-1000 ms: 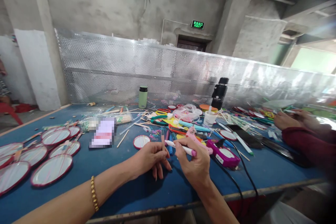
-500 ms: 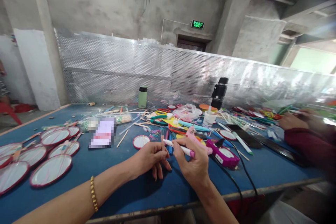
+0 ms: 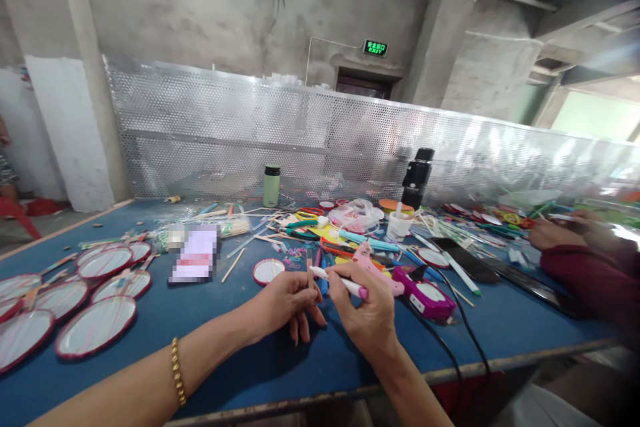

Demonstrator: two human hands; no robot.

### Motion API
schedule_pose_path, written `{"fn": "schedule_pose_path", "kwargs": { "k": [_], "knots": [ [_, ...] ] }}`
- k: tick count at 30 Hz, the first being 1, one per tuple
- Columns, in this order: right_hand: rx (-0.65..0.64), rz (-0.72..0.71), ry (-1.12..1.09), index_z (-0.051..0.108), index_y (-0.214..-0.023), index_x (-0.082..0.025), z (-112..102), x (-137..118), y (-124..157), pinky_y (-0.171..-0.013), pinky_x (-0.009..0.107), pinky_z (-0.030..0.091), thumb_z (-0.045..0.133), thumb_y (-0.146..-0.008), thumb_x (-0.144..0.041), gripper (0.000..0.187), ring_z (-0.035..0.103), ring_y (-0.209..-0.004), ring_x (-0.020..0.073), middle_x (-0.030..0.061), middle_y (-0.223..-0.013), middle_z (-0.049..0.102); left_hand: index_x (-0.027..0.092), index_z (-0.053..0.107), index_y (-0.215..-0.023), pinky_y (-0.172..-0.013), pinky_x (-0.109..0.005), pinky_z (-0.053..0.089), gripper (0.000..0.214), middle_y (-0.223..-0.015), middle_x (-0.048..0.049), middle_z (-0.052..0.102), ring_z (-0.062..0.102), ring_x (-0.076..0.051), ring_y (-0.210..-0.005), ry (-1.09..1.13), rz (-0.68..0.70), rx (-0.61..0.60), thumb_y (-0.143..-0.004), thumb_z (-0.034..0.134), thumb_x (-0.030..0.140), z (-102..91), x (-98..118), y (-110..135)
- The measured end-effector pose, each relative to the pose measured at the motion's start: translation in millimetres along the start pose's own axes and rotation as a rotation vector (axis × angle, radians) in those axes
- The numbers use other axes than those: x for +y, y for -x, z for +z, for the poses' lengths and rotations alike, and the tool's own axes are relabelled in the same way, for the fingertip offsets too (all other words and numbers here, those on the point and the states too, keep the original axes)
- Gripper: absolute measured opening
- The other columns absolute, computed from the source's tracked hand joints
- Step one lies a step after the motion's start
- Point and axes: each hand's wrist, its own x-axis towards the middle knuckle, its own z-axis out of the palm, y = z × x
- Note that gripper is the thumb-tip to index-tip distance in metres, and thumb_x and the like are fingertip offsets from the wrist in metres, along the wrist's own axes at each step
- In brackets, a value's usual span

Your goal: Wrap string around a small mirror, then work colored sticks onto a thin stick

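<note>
Near the front edge of the surface (image 3: pixel 280 377), my left hand (image 3: pixel 290 300) pinches a stick (image 3: pixel 309 259); the pen (image 3: pixel 356 288) clamped in my right hand (image 3: pixel 373 313) has just shifted closer, apparently touching it.

Pen (image 3: pixel 355 287): wht body, magenta end. Stick (image 3: pixel 310 260): lt tan, plain. Tabletop (image 3: pixel 260 383): solid blue. Round discs (image 3: pixel 97 327), L side: whitish w/ dk-red rims, faint pink streaks. Person's bracelet (image 3: pixel 176 367): gold beads. Flask (image 3: pixel 271 189): pale grn, blk lid. Tall bottle (image 3: pixel 417 177): blk. Glue gun (image 3: pixel 365 253): lt pink. Box (image 3: pixel 420 301) nr it: bright purple, pale top patch. Cord (image 3: pixel 459 365): blk. Panel (image 3: pixel 240 120): silvery, all-over dot pattern (perf. holes). Exit sign (image 3: pixel 375 47): grn lettering, dk bkgd. Co-worker's sleeve (image 3: pixel 565 273): maroon. Wall (image 3: pixel 200 7): grey, mottled.
</note>
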Motion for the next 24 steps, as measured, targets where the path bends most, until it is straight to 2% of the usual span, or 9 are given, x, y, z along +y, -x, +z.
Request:
{"fn": "schedule_pose_path", "kwargs": {
  "k": [5, 24],
  "knots": [
    [0.047, 0.010, 0.011, 0.063, -0.075, -0.018, -0.3, 0.4, 0.7, -0.057, 0.024, 0.045, 0.057, -0.083, -0.015, 0.011, 0.058, -0.056, 0.0122, 0.0001, -0.065, 0.065, 0.015, 0.048, -0.088, -0.033, -0.016, 0.041, 0.030, -0.076, -0.0079, 0.069, 0.059, -0.010, -0.041, -0.003, -0.012, -0.003, -0.081, 0.053, 0.043, -0.8, -1.4, -0.2],
    [0.058, 0.031, -0.018, 0.064, -0.077, -0.018, 0.5, -0.4, -1.7, -0.056, 0.022, 0.045, 0.056, -0.084, -0.015, 0.011, 0.057, -0.054, 0.0107, -0.0018, -0.062, 0.062, 0.015, 0.047, -0.087, -0.033, -0.016, 0.041, 0.028, -0.075, -0.0076, 0.069, 0.059, -0.010, -0.041, -0.004, -0.019, 0.001, -0.081, 0.053, 0.042, -1.3, -1.5, -1.4]
  ]
}}
